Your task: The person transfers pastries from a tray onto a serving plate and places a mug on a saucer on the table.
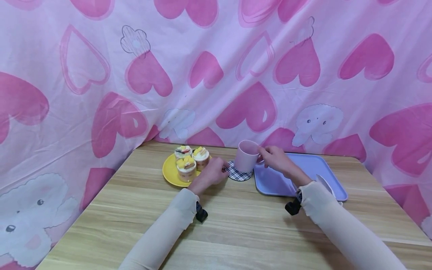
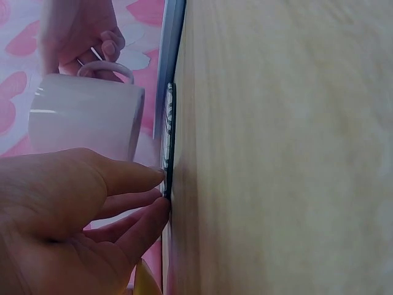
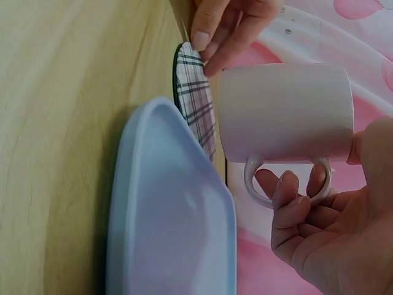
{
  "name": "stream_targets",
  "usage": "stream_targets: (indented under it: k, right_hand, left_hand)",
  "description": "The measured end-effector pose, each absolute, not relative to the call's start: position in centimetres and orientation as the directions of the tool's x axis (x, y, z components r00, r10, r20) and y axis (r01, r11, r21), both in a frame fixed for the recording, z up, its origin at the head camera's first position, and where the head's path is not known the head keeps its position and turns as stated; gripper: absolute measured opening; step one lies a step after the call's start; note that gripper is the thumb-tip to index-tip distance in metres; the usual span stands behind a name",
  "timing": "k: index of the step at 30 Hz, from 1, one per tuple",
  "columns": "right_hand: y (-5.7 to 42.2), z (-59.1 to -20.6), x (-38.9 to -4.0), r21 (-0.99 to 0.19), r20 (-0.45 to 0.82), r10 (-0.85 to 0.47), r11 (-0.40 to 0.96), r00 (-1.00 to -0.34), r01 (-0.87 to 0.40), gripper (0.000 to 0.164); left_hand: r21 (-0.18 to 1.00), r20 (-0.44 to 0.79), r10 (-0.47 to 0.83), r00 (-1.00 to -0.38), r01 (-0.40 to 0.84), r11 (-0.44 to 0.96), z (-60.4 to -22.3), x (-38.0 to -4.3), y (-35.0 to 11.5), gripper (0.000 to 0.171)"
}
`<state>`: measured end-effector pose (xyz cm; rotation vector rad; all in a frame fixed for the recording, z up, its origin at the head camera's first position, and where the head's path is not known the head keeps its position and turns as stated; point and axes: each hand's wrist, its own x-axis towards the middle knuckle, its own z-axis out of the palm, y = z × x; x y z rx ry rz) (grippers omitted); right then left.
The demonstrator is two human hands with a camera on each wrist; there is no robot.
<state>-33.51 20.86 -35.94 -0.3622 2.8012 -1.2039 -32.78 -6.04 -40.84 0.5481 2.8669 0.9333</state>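
Observation:
A pale pink mug point(image 1: 246, 157) hangs just over a round plaid coaster point(image 1: 240, 175), its mouth up. By its handle point(image 3: 258, 190) the right hand point(image 1: 275, 159) holds the mug, fingers curled through the loop. The left hand point(image 1: 213, 170) pinches the near-left edge of the coaster between thumb and fingertips, as the left wrist view shows. In that view a narrow gap separates the mug's base from the coaster point(image 2: 169, 123), which lies on or close to the wooden table point(image 2: 282, 147).
Left of the hands, a yellow plate point(image 1: 170, 176) bears 3 dessert cups point(image 1: 186, 173) topped with cream and yellow pieces. A lavender-blue tray point(image 1: 270, 183) lies to the right, a shiny blade-like utensil point(image 1: 324, 183) over it, partly behind the right sleeve. Behind the table hangs a pink heart-patterned cloth point(image 1: 202, 105).

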Motion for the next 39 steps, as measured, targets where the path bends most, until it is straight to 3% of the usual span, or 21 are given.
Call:
stream_targets:
  k: [39]
  right_hand:
    - [18.3,-37.1,-33.6,-0.716,0.007,-0.206,0.682,-0.978,-0.149,0.054]
  left_hand:
    - [0.574,0.061,0.363,-0.93,0.33,0.749,-40.6,-32.6,-6.0,0.029]
